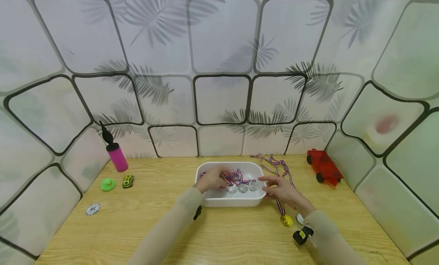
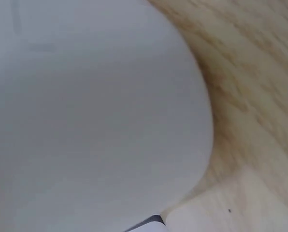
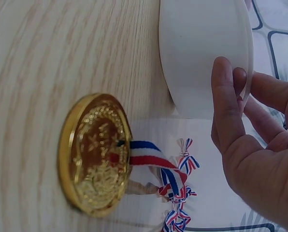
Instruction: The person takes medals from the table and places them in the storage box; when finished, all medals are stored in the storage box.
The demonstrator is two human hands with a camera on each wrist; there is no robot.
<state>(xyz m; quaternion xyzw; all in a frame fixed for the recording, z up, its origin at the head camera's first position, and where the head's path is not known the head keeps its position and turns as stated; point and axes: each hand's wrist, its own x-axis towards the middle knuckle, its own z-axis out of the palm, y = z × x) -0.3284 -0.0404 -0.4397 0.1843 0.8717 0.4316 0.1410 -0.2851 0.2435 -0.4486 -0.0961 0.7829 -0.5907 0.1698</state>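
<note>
A white plastic tray (image 1: 230,203) stands mid-table, holding several silver medals (image 1: 242,188) and their red, white and blue ribbons (image 1: 236,177). My left hand (image 1: 214,178) reaches over its left side, fingers down at the ribbons; their tips are hidden. In the left wrist view the tray's wall (image 2: 100,121) fills most of the picture. My right hand (image 1: 282,190) holds the tray's right rim, fingers on both sides of the wall in the right wrist view. Beside that hand lies a gold medal (image 3: 96,154) on a striped ribbon (image 3: 151,157). A silver medal (image 1: 300,218) is partly hidden by the right wrist.
On the left are a pink cylinder with a black top (image 1: 117,158), a green duck toy (image 1: 108,184), a small toy car (image 1: 128,181) and a poker chip (image 1: 92,209). A red toy vehicle (image 1: 324,168) sits at the back right. Ribbons (image 1: 279,164) trail behind my right hand.
</note>
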